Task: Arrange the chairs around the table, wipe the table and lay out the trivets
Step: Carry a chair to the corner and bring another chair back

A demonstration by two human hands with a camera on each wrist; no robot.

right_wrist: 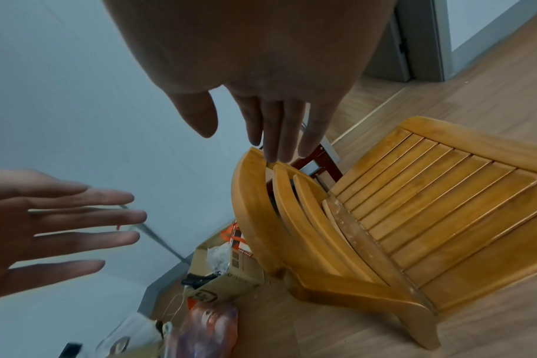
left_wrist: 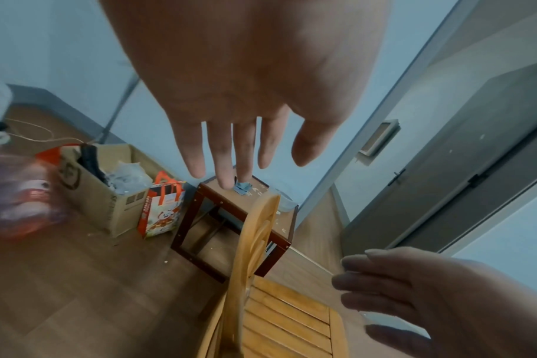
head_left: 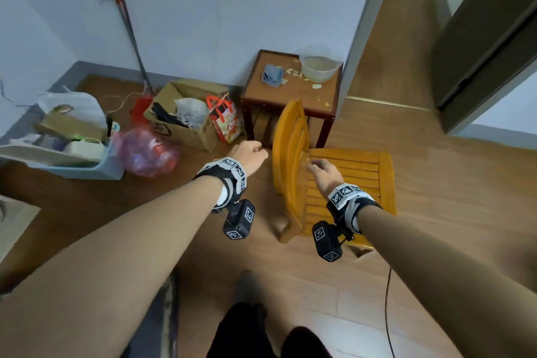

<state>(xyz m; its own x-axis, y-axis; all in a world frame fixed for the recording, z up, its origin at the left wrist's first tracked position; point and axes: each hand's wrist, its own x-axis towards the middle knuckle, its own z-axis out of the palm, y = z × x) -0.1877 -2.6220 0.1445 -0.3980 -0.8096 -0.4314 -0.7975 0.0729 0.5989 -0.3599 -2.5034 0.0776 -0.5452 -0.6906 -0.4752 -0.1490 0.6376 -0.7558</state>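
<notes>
A low yellow slatted wooden chair [head_left: 343, 180] stands on the floor in front of a small brown table [head_left: 316, 96]. On the table lie a crumpled blue cloth [head_left: 273, 74], a clear plastic bowl [head_left: 319, 68] and scattered crumbs. My left hand [head_left: 260, 150] hovers just left of the chair's backrest [head_left: 287, 136], fingers straight [left_wrist: 221, 155], holding nothing. My right hand [head_left: 315, 166] hangs over the seat near the backrest, fingers [right_wrist: 276, 135] extended and empty. In the right wrist view the chair [right_wrist: 414, 206] fills the right side. No trivets are in view.
Along the left wall stand a cardboard box [head_left: 186, 113], a red gift bag [head_left: 225, 119], a pink plastic bag [head_left: 148, 154] and a blue bin [head_left: 72, 166]. A broom handle [head_left: 128, 26] leans on the wall. A dark door [head_left: 488, 38] is at right; a cable [head_left: 388, 299] crosses the floor.
</notes>
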